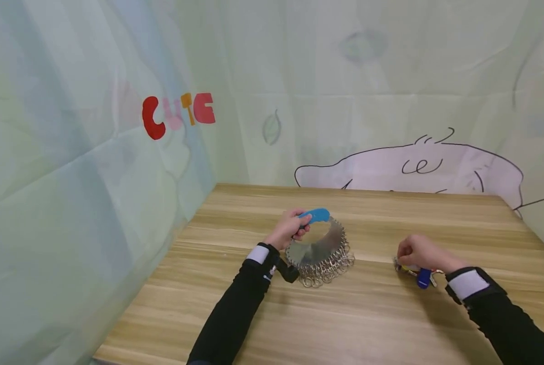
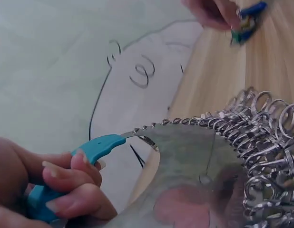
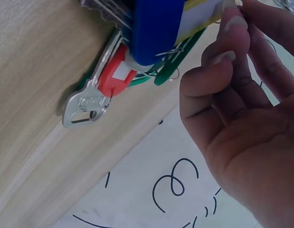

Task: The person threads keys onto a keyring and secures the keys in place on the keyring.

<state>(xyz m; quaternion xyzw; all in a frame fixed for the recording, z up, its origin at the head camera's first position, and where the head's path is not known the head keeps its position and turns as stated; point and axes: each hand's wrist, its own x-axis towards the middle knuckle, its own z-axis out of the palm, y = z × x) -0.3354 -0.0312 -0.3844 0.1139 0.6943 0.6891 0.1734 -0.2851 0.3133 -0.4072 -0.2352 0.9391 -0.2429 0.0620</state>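
Note:
My left hand (image 1: 290,228) grips the blue handle (image 1: 318,215) of a crescent-shaped metal key-ring holder (image 2: 194,156), raised above the wooden table. Many small metal rings (image 2: 270,161) hang along its outer edge. Further right, my right hand (image 1: 424,252) is low over the table and pinches a yellow key tag (image 3: 197,21) between thumb and fingertips. Beside that tag are a blue tag (image 3: 156,35), a red tag (image 3: 117,76) with a silver key (image 3: 87,104), and something green (image 3: 168,64). How these are joined is partly hidden.
The wood-grain table (image 1: 217,304) runs to a pale fabric backdrop (image 1: 272,61) at the back and left. Colourful letters (image 1: 153,119) and a line-drawn figure (image 1: 367,167) are printed on the backdrop.

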